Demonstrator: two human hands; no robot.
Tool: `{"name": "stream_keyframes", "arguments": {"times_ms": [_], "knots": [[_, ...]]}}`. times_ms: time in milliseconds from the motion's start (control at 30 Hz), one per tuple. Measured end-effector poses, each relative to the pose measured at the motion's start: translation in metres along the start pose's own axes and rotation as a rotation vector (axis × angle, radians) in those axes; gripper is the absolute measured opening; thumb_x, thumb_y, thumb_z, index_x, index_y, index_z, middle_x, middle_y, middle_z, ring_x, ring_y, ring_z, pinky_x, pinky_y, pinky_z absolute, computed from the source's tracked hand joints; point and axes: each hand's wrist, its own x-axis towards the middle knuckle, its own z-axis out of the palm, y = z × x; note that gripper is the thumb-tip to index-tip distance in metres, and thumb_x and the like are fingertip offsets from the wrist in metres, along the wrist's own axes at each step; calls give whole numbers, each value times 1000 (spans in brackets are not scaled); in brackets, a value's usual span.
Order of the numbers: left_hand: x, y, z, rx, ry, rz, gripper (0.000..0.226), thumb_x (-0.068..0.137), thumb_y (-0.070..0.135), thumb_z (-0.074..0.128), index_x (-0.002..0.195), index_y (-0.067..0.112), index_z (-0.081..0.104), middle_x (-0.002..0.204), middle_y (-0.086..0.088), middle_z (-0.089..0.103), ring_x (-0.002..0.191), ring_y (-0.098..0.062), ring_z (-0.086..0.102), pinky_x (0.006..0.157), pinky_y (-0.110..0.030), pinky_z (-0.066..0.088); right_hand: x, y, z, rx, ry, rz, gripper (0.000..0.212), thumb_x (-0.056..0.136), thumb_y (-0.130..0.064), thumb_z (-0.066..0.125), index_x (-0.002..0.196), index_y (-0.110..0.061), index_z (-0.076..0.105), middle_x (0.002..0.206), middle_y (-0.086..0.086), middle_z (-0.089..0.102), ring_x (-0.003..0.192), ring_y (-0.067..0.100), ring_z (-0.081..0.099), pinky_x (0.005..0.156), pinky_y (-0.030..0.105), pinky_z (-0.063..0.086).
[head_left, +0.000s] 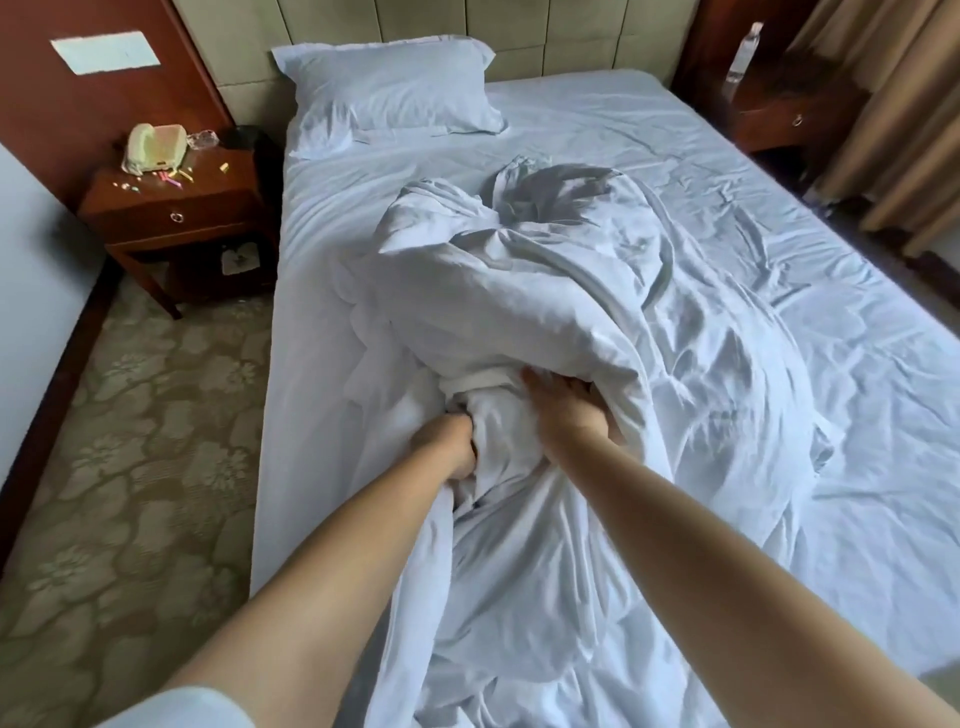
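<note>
Duvet, white and crumpled, lies heaped along the middle of the bed, running from the near edge toward the headboard. Far left, a wooden nightstand carries a pale telephone and small bright scraps. A white pillow rests at the bed's head, apart from the heap. The left grip is clenched round a fold at the duvet's near end. Just beside it, the right grip grasps the neighbouring fold, fingertips buried in cloth. Far right, a clear bottle stands on a second nightstand.
</note>
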Motion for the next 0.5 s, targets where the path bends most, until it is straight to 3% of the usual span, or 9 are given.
{"name": "stream_keyframes", "arguments": {"times_ms": [167, 300, 400, 500], "knots": [[7, -9, 12, 12, 29, -93, 39, 99, 16, 39, 136, 8, 45, 136, -12, 52, 122, -30, 53, 97, -38, 45, -17, -14, 33, -29, -100, -74, 105, 79, -43, 60, 152, -25, -14, 157, 12, -19, 143, 35, -20, 113, 49, -15], [-3, -19, 11, -61, 6, -86, 37, 100, 17, 35, 132, 4, 50, 133, -15, 53, 120, -32, 52, 100, -39, 42, -46, -25, 50, 153, 18, -223, 97, 80, -45, 54, 149, -37, -13, 157, 15, -19, 142, 36, -24, 114, 46, -18], [-21, -29, 8, -83, 31, -27, 33, 99, 14, 38, 124, 1, 56, 126, -16, 58, 115, -31, 57, 95, -36, 44, -71, -39, 60, 153, 48, -287, 93, 77, -63, 50, 145, -49, -12, 157, 15, -17, 143, 36, -21, 115, 49, -14], [-46, -40, 4, -58, 63, 14, 24, 92, 9, 48, 111, 1, 59, 118, -16, 62, 107, -31, 60, 87, -35, 47, -97, -60, 58, 80, 83, -247, 84, 77, -62, 56, 145, -46, 10, 156, 19, -10, 143, 42, -11, 116, 55, -1]]}}
